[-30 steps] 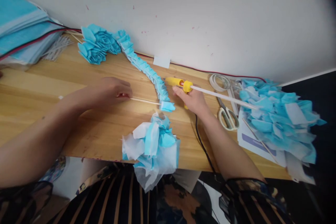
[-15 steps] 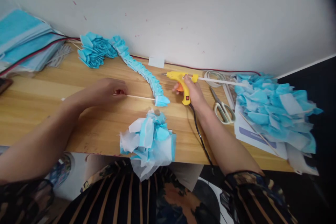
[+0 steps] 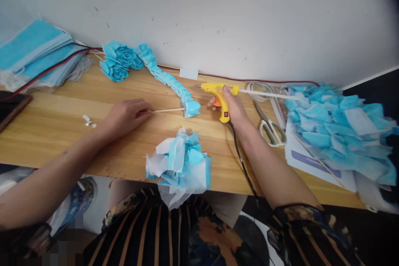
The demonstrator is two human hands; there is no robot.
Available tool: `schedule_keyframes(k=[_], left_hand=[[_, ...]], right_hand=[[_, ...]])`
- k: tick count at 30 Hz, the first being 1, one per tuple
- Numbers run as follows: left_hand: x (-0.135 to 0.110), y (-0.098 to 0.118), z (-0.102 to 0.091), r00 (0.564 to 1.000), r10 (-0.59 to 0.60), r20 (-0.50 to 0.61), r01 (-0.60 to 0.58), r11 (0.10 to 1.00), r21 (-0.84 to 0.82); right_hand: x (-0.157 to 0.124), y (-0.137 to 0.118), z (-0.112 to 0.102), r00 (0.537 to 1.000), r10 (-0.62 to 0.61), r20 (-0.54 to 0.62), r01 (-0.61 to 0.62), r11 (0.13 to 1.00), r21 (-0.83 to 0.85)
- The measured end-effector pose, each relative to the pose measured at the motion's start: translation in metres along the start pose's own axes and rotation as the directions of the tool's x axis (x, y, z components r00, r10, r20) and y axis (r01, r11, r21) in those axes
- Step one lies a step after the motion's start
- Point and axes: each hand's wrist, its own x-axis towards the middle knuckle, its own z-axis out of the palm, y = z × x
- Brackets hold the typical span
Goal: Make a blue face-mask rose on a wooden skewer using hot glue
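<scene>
My left hand (image 3: pixel 129 114) is closed around a thin wooden stick (image 3: pixel 168 110). At the stick's far end is a small light-blue folded piece (image 3: pixel 192 109), touching or very near the end of a curved row of folded blue pieces (image 3: pixel 170 82). In my right hand (image 3: pixel 233 108) is a yellow hot glue gun (image 3: pixel 215 88), its nozzle pointing left, a white glue stick (image 3: pixel 268 94) sticking out behind. The nozzle is apart from the blue piece, above and to its right. A loose pile of blue and white fabric pieces (image 3: pixel 181 166) lies at the table's front edge.
Blue rosettes (image 3: pixel 120 60) lie at the back left beside stacked blue face masks (image 3: pixel 37 48). White-handled scissors (image 3: pixel 271 129), a tape roll (image 3: pixel 260 90) and a big heap of blue pieces (image 3: pixel 339 129) are at right. The gun's black cord (image 3: pixel 239 156) hangs over the edge.
The view has shifted a little. My left hand has turned the stick, and its blue end piece now sits higher, against the row. My right hand keeps its hold on the glue gun.
</scene>
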Motion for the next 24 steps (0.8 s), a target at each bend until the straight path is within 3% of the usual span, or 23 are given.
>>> schedule_keyframes(k=[6, 12, 24], left_hand=[[0.005, -0.011, 0.002, 0.995, 0.096, -0.019, -0.095, 0.995, 0.023], [0.015, -0.017, -0.003, 0.977, 0.201, 0.076, -0.204, 0.978, 0.042], [0.001, -0.014, -0.006, 0.981, 0.163, 0.104, -0.177, 0.974, 0.143]], right_hand=[[0.001, -0.001, -0.001, 1.000, 0.006, 0.007, -0.006, 0.999, -0.042], [0.001, -0.003, 0.000, 1.000, 0.005, 0.003, -0.005, 0.999, -0.035], [0.002, 0.001, -0.003, 1.000, 0.012, -0.003, -0.012, 0.997, -0.078]])
